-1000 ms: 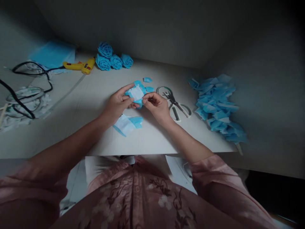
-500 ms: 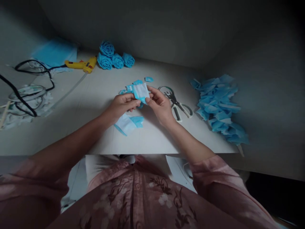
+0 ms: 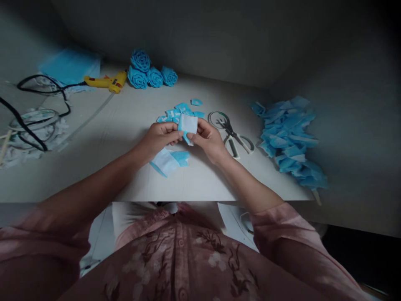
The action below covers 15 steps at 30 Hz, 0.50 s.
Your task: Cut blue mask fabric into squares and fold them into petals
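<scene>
A small blue-and-white fabric piece (image 3: 189, 124) is held up between both hands over the middle of the table. My left hand (image 3: 163, 137) pinches its left edge between thumb and fingers. On the other side, my right hand (image 3: 209, 140) grips the lower right part, the thumb lying across its front. Behind it lie several small blue cut scraps (image 3: 183, 109). Below the hands rests a larger white-and-blue fabric piece (image 3: 166, 162). Scissors (image 3: 231, 134) with pale handles lie to the right of my right hand, blades pointing away.
Several rolled blue fabric roses (image 3: 145, 75) stand at the back, beside a yellow glue gun (image 3: 116, 82) with a black cord. A blue fabric stack (image 3: 70, 67) sits back left; a ring of tape (image 3: 34, 119) and white scraps lie left. Crumpled blue pieces (image 3: 288, 136) heap at right.
Both hands have come slightly nearer to me with the fabric piece, which has turned more upright. More of the small blue scraps behind it now show.
</scene>
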Each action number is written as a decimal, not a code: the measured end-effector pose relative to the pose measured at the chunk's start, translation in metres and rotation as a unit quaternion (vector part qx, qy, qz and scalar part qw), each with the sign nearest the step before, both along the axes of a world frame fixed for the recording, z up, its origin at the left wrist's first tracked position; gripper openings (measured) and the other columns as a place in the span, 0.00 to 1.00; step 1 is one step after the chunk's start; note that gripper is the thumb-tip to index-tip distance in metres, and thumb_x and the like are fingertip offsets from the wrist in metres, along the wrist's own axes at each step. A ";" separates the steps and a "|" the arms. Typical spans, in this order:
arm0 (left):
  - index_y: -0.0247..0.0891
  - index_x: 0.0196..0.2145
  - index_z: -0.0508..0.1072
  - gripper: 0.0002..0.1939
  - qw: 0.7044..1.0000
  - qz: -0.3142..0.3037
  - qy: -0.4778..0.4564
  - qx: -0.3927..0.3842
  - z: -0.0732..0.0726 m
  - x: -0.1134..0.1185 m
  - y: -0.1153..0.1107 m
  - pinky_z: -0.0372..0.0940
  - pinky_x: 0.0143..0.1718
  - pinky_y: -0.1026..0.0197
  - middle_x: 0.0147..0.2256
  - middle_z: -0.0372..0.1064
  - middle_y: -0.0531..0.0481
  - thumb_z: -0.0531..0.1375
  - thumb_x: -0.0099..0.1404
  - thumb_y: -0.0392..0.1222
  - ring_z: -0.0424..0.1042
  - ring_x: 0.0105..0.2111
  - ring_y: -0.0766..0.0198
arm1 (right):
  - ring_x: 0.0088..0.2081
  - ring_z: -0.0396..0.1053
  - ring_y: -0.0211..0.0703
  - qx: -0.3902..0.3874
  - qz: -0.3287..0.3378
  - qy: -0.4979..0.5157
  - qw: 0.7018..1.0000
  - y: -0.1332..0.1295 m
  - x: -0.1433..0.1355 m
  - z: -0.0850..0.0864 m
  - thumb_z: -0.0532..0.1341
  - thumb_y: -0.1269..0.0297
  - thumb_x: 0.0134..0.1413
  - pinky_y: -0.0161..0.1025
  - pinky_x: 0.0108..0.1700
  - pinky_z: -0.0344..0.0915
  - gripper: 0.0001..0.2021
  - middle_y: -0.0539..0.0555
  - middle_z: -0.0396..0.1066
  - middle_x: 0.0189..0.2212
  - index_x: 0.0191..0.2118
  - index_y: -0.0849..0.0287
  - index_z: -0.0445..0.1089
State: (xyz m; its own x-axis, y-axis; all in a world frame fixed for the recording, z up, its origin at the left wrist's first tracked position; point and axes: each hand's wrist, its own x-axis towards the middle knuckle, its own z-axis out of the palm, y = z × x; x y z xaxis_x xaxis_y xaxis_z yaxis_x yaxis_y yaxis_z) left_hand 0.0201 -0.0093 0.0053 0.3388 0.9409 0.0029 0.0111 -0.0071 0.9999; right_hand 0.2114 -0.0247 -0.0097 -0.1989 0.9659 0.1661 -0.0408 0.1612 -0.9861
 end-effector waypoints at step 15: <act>0.36 0.22 0.76 0.16 1.000 -0.029 0.008 0.003 0.001 -0.001 -0.002 0.62 0.26 0.63 0.21 0.72 0.49 0.68 0.63 0.47 0.67 0.21 0.67 | 0.47 0.75 0.46 0.026 -0.030 -0.020 0.999 0.001 0.004 0.006 0.72 0.38 0.52 0.46 0.54 0.72 0.25 0.52 0.79 0.43 0.46 0.53 0.77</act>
State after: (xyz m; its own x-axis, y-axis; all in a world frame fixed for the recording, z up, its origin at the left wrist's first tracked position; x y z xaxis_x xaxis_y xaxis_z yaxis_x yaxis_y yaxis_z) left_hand 0.0187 -0.0112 0.0061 0.3932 0.9194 0.0025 0.0270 -0.0142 0.9995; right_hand 0.2149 -0.0240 -0.0038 -0.1487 0.9664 0.2098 0.0098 0.2136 -0.9769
